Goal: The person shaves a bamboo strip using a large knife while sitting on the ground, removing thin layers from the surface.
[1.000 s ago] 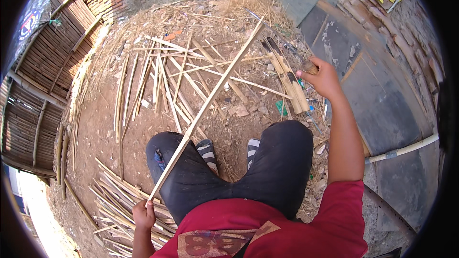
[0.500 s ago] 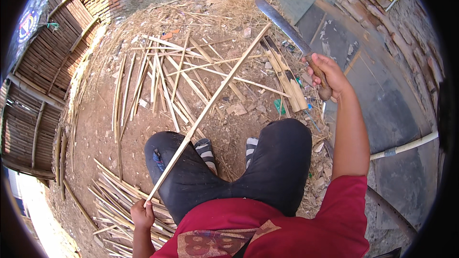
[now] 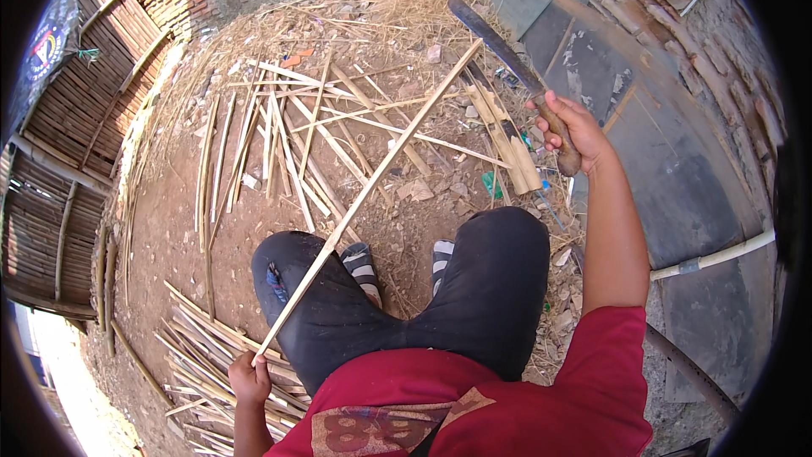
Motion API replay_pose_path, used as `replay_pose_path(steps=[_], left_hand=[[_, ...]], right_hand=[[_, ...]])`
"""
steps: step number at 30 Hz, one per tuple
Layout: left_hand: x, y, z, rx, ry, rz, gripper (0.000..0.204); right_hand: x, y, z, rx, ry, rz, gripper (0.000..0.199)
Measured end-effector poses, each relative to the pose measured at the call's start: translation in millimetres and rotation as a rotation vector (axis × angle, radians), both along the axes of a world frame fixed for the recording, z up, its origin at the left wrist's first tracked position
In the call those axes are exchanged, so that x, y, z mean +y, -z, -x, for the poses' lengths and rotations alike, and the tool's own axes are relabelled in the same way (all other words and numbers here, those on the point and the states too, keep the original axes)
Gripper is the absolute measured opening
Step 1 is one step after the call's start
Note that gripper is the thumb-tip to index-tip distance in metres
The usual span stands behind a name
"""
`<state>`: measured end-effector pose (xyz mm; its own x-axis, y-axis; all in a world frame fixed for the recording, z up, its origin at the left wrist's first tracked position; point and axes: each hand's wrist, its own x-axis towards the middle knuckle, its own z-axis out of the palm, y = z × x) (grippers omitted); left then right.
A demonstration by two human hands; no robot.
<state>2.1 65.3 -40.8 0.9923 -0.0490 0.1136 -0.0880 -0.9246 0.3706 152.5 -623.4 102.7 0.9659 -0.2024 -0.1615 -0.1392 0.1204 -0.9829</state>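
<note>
I sit with knees apart on bare earth. My left hand (image 3: 250,377), low at the left, grips the near end of a long thin bamboo strip (image 3: 372,188) that slants up and away across my left knee to the far right. My right hand (image 3: 575,131) is raised at the right, closed on the wooden handle of a long dark-bladed knife (image 3: 495,38). The blade points up and to the left, above the strip's far end.
Several split bamboo strips (image 3: 288,135) lie scattered on the ground ahead. A bundle of strips (image 3: 207,347) lies by my left hip. Short bamboo pieces (image 3: 512,148) sit near my right hand. Woven bamboo panels (image 3: 59,135) stand left; a white pipe (image 3: 719,256) lies right.
My right hand has lifted the knife off the ground pile and raised it, blade now pointing up-left. The left hand and strip stayed nearly still.
</note>
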Motion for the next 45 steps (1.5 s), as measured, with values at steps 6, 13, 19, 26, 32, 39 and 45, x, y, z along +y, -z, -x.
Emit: replay_pose_path(steps=[6,13,19,26,32,39,45], left_hand=[[0.5,1.5,-0.7,-0.003,0.0,0.0,0.059],[0.4,-0.9,-1.1,0.008,-0.004,-0.024,0.058],[2.6,1.8,-1.0,-0.004,0.004,-0.02,0.057],[2.0,2.6,-1.4,-0.009,0.006,0.003,0.057],[-0.6,0.9,-1.2,-0.014,0.007,0.007,0.058],[-3.4,-2.2,-2.3,-0.018,0.016,0.01,0.058],[-1.2,-0.7,-2.0,-0.011,0.005,0.001,0.056]], right_hand=[[-5.0,5.4,0.0,-0.042,-0.032,-0.058,0.052],[-0.1,1.2,1.8,-0.023,-0.032,-0.014,0.051],[2.1,1.5,1.0,-0.018,-0.016,-0.002,0.051],[-1.8,5.6,-0.8,-0.023,0.004,-0.02,0.051],[-3.2,4.2,-0.3,-0.031,-0.017,-0.025,0.054],[-3.0,3.3,0.4,-0.024,-0.031,-0.035,0.053],[-4.6,5.1,0.2,-0.017,-0.006,-0.039,0.049]])
